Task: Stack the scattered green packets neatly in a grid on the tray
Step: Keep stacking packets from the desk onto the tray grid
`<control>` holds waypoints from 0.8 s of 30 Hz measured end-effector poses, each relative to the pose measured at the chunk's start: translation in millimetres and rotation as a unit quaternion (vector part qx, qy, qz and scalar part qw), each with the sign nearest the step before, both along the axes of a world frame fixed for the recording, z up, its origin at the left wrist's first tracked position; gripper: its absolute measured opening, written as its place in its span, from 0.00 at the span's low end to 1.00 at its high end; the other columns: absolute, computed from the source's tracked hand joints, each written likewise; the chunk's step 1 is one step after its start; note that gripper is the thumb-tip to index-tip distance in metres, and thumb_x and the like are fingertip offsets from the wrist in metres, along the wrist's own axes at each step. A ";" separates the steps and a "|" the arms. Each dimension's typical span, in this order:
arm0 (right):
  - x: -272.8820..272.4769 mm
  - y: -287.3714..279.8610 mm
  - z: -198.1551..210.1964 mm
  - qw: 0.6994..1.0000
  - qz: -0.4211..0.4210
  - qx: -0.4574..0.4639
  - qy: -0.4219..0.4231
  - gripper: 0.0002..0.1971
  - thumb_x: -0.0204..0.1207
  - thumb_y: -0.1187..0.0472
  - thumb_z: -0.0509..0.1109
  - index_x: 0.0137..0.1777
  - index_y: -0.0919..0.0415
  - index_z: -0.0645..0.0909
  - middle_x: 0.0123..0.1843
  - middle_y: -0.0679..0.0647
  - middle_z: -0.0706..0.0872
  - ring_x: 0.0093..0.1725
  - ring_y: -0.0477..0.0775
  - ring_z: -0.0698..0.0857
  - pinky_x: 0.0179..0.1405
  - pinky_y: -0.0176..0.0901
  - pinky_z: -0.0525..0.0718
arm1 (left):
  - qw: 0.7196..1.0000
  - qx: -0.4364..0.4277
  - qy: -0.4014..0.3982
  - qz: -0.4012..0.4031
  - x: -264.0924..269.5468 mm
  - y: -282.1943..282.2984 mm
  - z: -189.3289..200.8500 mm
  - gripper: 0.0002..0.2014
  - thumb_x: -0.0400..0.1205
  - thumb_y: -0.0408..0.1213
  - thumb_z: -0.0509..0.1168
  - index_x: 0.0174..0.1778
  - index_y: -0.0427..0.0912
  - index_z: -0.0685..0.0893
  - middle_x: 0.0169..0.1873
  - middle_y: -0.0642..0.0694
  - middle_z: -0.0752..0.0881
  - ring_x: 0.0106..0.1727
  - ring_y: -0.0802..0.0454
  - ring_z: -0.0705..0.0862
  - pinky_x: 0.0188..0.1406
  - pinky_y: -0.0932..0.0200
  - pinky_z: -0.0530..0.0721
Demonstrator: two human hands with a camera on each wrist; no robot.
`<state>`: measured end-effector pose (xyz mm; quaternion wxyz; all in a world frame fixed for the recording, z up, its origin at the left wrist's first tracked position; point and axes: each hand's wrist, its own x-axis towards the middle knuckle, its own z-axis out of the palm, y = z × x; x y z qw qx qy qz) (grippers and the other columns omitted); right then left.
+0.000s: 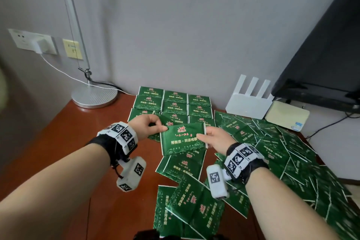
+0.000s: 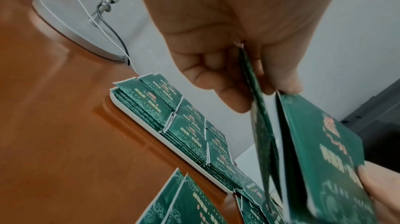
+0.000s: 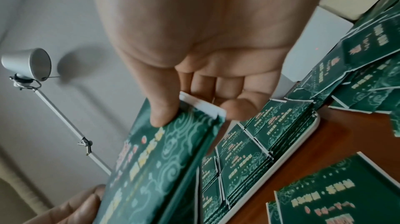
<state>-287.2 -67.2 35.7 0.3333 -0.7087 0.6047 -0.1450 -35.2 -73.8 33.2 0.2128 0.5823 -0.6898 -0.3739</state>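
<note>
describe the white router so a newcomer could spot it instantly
Follow the desk to the back wall, left of the dark screen. The router stands behind the loose packets, beside a cream box. Only it has upright white antennas.

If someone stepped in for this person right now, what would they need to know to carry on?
Left hand pinches the left edge of one green packet; right hand pinches its right edge, held above the desk.
White tray sits by the wall and already carries a neat grid of packet stacks.
Left: set this packet on the grid, then clear the loose pile spread on the desk to the right and front.
</note>
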 end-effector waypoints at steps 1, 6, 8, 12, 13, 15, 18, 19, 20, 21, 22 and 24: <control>0.7 -0.7 0.0 1.000 -0.009 0.003 0.004 0.24 0.77 0.45 0.63 0.56 0.68 0.80 0.48 0.64 0.85 0.39 0.52 0.79 0.50 0.50 0.81 | 1.000 -0.007 -0.015 -0.011 0.7 -2.7 -0.3 0.09 0.78 0.48 0.66 0.36 0.49 0.78 0.32 0.50 0.78 0.32 0.55 0.75 0.36 0.65 0.75; -1.2 -5.9 -0.2 0.994 -0.101 0.026 -0.039 0.19 0.82 0.49 0.58 0.57 0.66 0.74 0.45 0.59 0.77 0.40 0.55 0.87 0.25 0.34 0.74 | 0.999 -0.040 -0.017 -0.001 13.6 -15.8 -1.2 0.08 0.80 0.34 0.65 0.44 0.52 0.75 0.40 0.52 0.80 0.34 0.59 0.78 0.33 0.71 0.78; -1.9 -9.7 -1.7 0.981 -0.151 0.031 -0.114 0.16 0.82 0.53 0.58 0.59 0.67 0.72 0.54 0.66 0.77 0.41 0.53 0.89 0.19 0.31 0.74 | 0.999 -0.024 0.022 0.033 20.2 -22.5 -3.1 0.15 0.78 0.30 0.67 0.52 0.52 0.72 0.47 0.46 0.82 0.41 0.51 0.83 0.39 0.59 0.85; -6.4 -18.1 -8.6 0.939 -0.228 0.053 -0.251 0.10 0.81 0.64 0.62 0.61 0.63 0.70 0.57 0.58 0.79 0.42 0.52 0.88 0.23 0.32 0.83 | 0.996 0.012 0.033 0.084 27.6 -35.7 -7.2 0.38 0.75 0.31 0.71 0.77 0.49 0.60 0.62 0.40 0.81 0.59 0.42 0.83 0.55 0.55 0.82; -9.1 -20.2 -11.6 0.933 -0.240 0.055 -0.262 0.11 0.80 0.65 0.63 0.60 0.62 0.71 0.60 0.59 0.80 0.46 0.53 0.87 0.28 0.34 0.85 | 0.995 0.022 0.022 0.092 29.3 -40.0 -9.9 0.37 0.75 0.31 0.71 0.77 0.46 0.61 0.63 0.40 0.81 0.58 0.43 0.83 0.57 0.54 0.82; -17.3 -26.2 -17.0 0.939 -0.250 0.043 -0.232 0.10 0.79 0.65 0.64 0.59 0.58 0.73 0.60 0.57 0.81 0.53 0.54 0.84 0.37 0.38 0.85 | 0.994 0.048 -0.008 0.094 31.7 -49.1 -16.6 0.30 0.75 0.33 0.71 0.73 0.42 0.69 0.62 0.42 0.83 0.57 0.46 0.84 0.59 0.51 0.83; -32.7 -39.1 -16.5 0.947 -0.261 0.018 -0.184 0.07 0.80 0.64 0.63 0.56 0.57 0.75 0.46 0.50 0.79 0.44 0.47 0.79 0.42 0.37 0.81 | 0.992 0.064 -0.043 0.097 30.2 -61.4 -22.5 0.20 0.77 0.34 0.70 0.66 0.41 0.77 0.58 0.44 0.85 0.54 0.48 0.85 0.57 0.55 0.83; -39.3 -45.8 -17.8 0.946 -0.268 0.017 -0.181 0.05 0.80 0.64 0.63 0.54 0.57 0.75 0.46 0.51 0.79 0.42 0.47 0.78 0.41 0.36 0.81 | 0.991 0.067 -0.061 0.094 28.8 -65.7 -23.6 0.19 0.78 0.34 0.68 0.65 0.41 0.78 0.58 0.45 0.85 0.53 0.50 0.84 0.54 0.58 0.82; -45.5 -53.4 -18.8 0.943 -0.276 0.025 -0.183 0.03 0.80 0.64 0.64 0.50 0.56 0.75 0.49 0.54 0.80 0.44 0.49 0.78 0.39 0.36 0.80 | 0.991 0.075 -0.076 0.085 27.1 -69.7 -23.9 0.18 0.79 0.35 0.67 0.65 0.41 0.78 0.58 0.45 0.85 0.51 0.51 0.83 0.52 0.61 0.81; -51.7 -61.9 -20.7 0.940 -0.283 0.033 -0.187 0.04 0.79 0.64 0.64 0.47 0.54 0.76 0.54 0.58 0.81 0.47 0.52 0.79 0.38 0.37 0.80 | 0.990 0.080 -0.085 0.076 24.4 -74.8 -24.7 0.18 0.80 0.35 0.66 0.66 0.42 0.78 0.58 0.45 0.85 0.50 0.53 0.82 0.51 0.62 0.80; -57.6 -70.6 -22.9 0.940 -0.282 0.039 -0.190 0.06 0.79 0.65 0.65 0.44 0.53 0.76 0.58 0.60 0.82 0.49 0.54 0.79 0.38 0.38 0.80 | 0.990 0.085 -0.087 0.075 21.7 -81.0 -26.3 0.17 0.80 0.34 0.65 0.66 0.41 0.78 0.58 0.44 0.85 0.49 0.53 0.82 0.51 0.62 0.80; -69.8 -89.7 -26.9 0.940 -0.281 0.055 -0.185 0.05 0.78 0.65 0.66 0.44 0.54 0.77 0.60 0.62 0.82 0.50 0.55 0.79 0.39 0.39 0.81 | 0.989 0.101 -0.047 0.097 14.8 -97.6 -31.0 0.15 0.81 0.31 0.64 0.64 0.38 0.79 0.53 0.42 0.86 0.46 0.50 0.83 0.51 0.57 0.84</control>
